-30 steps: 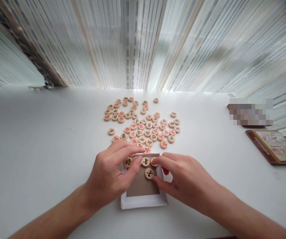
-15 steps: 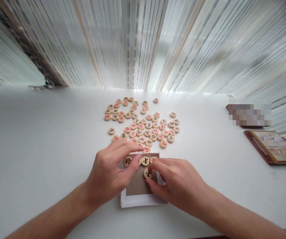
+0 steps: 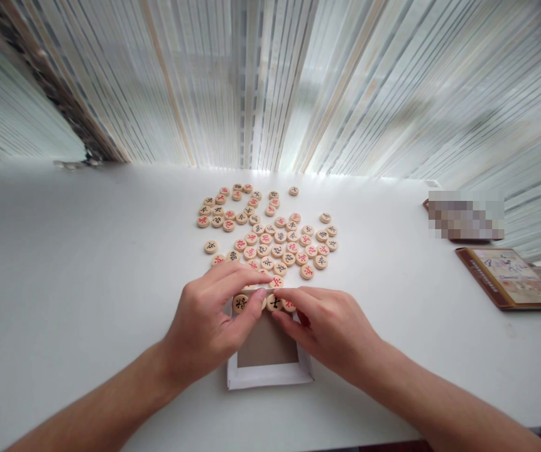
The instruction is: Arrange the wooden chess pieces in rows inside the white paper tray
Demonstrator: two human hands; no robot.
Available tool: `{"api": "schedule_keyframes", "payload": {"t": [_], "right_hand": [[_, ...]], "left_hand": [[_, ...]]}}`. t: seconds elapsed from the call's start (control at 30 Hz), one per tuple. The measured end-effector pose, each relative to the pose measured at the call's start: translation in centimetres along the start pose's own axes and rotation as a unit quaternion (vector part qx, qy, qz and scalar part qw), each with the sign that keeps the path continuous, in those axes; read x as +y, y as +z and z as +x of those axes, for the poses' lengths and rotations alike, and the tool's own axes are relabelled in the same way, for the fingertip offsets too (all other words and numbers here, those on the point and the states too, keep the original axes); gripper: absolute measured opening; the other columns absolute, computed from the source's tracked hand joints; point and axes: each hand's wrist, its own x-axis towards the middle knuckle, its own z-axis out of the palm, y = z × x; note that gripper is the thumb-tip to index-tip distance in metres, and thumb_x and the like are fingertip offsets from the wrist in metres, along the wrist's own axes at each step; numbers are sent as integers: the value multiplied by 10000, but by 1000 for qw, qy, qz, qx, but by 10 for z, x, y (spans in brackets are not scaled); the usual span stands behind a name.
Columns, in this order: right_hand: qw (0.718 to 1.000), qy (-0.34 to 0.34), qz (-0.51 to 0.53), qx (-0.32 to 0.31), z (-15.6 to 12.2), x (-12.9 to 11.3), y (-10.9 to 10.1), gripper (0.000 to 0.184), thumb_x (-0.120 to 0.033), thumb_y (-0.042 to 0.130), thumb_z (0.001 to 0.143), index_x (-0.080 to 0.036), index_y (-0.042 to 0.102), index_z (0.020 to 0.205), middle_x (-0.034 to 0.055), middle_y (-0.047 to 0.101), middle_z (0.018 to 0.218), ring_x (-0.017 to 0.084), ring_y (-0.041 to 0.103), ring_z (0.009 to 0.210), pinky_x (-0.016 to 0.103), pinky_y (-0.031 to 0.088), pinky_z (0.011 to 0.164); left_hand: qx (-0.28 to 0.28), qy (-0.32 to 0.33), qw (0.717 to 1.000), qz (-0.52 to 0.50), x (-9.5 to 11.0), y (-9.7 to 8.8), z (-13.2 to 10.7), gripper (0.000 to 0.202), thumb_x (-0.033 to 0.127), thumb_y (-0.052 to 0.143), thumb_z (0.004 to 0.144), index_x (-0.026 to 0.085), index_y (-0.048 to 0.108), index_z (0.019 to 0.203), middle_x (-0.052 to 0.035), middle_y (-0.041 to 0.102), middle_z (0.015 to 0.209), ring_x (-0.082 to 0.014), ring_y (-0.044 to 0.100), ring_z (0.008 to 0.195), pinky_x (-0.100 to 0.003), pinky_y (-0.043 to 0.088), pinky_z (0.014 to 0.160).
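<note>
My left hand [image 3: 208, 320] lies curled over the far edge of a shallow white cardboard tray [image 3: 267, 376], with its thumb against round wooden xiangqi pieces. My right hand [image 3: 327, 326] reaches in from the other side, its fingertips at the same row. Along that edge sit a black-marked piece [image 3: 240, 304], another black-marked piece [image 3: 274, 303] and a red-marked piece [image 3: 289, 306], partly covered by my fingers. The tray's brown floor [image 3: 267, 345] shows bare in front of them. Whether either hand grips a piece is hidden.
A loose spread of several xiangqi pieces [image 3: 270, 245] lies on the white table [image 3: 86, 282], just beyond the tray. A flat illustrated book [image 3: 509, 277] and a pixelated object [image 3: 465, 216] rest at the right. Striped blinds [image 3: 251, 81] rise behind the table.
My right hand has moved toward the tray's far edge, closer to my left. The piece that lay apart on the tray's floor no longer shows there. The view has shifted slightly.
</note>
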Motion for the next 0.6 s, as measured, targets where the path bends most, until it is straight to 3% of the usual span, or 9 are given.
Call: {"api": "schedule_keyframes", "payload": {"t": [0.3, 0.6], "right_hand": [[1000, -10, 20, 14, -1, 2, -1, 206, -230, 679, 992, -166, 775, 1162, 3, 748, 743, 149, 636, 570, 272, 427, 603], [999, 4, 34, 28, -3, 9, -21, 160, -207, 727, 960, -200, 817, 1092, -34, 720, 691, 114, 611, 523, 242, 441, 576]], "left_hand": [[-2, -6, 1000, 2, 0, -2, 0, 152, 93, 681, 957, 169, 793, 1027, -54, 828, 964, -190, 776, 894, -317, 600, 884], [-3, -19, 1000, -10, -4, -1, -2, 170, 76, 689, 950, 160, 792, 1056, -64, 822, 986, -194, 758, 905, -323, 604, 849]]}}
